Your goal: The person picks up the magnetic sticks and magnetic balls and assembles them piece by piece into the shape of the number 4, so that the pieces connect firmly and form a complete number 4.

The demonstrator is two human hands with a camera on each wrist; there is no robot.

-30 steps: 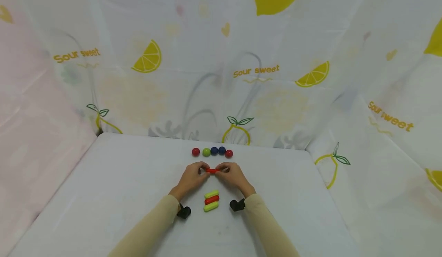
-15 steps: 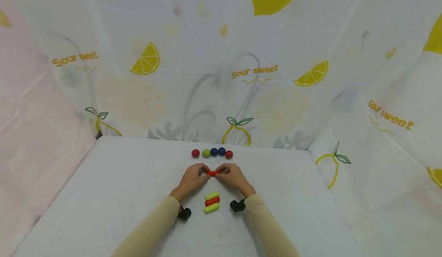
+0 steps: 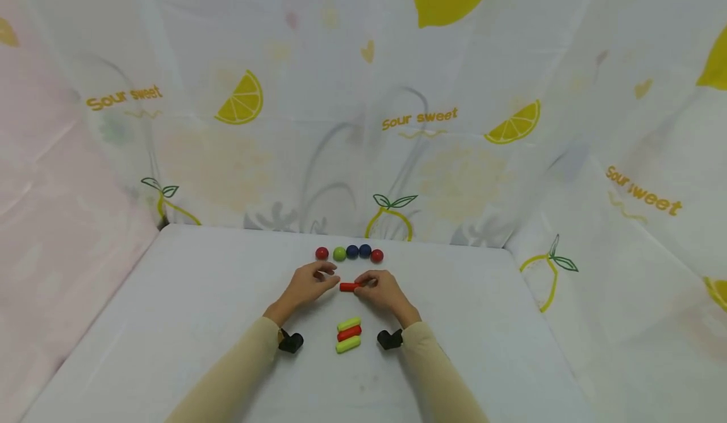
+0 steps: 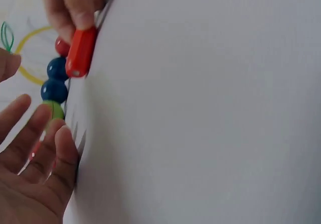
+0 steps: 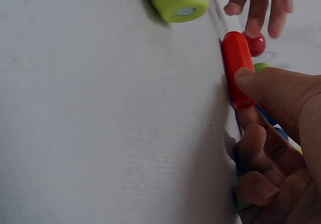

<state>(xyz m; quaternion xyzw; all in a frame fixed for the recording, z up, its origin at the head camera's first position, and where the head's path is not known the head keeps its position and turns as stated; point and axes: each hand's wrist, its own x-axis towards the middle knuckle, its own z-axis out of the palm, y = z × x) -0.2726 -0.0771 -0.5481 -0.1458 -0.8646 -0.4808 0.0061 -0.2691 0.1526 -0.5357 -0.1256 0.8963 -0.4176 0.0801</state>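
Observation:
A short red magnetic stick [image 3: 348, 287] lies crosswise over the white table, its left end free. My right hand [image 3: 383, 290] pinches its right end between thumb and fingertips; the right wrist view shows the thumb [image 5: 261, 81] pressed on the red surface. Just left of the stick, my left hand [image 3: 309, 283] is apart from it, fingers loosely spread and holding nothing. In the left wrist view, a small pale disc shows in the near end of the stick [image 4: 81, 52]. Whether the stick touches the table cannot be told.
Behind the hands stands a row of balls: red [image 3: 322, 253], green [image 3: 339, 254], two dark blue [image 3: 353, 251] and another red [image 3: 377, 256]. Between the forearms lie two yellow-green sticks [image 3: 348, 345] with a red stick [image 3: 349, 333] between them. A lemon-printed curtain [image 3: 318, 158] rises behind the table.
My left hand has let go of the red stick's left end, opened its fingers and drawn back to the left. The right hand keeps its pinch and has barely moved.

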